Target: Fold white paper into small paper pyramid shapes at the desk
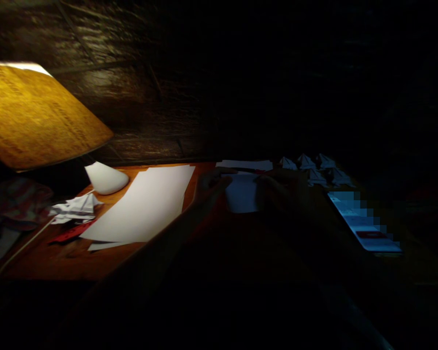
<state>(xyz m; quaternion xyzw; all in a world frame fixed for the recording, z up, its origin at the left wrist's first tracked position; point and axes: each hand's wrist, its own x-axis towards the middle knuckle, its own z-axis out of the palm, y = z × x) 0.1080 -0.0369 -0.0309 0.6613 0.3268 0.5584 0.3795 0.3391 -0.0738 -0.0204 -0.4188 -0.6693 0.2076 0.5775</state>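
Observation:
Dim light leaves both hands mostly in shadow. A small sheet of white paper (242, 194) is held up between them over the table. My left hand (212, 185) is closed on its left edge, with the thumb near the upper corner. On the other edge, my right hand (282, 188) pinches the paper, its fingers very dark. Behind the held sheet lies another white sheet (245, 164), partly covered by it. Several folded paper figures (316, 176) stand in two rows beyond my right hand.
A lamp with a yellow shade (40, 116) and white base (107, 179) stands at the left. Near it lie large white sheets (146, 204), crumpled folded paper (76, 208) and a red item (73, 232). A lit phone-like screen (361, 221) is at right. Behind rises a dark wall (131, 97).

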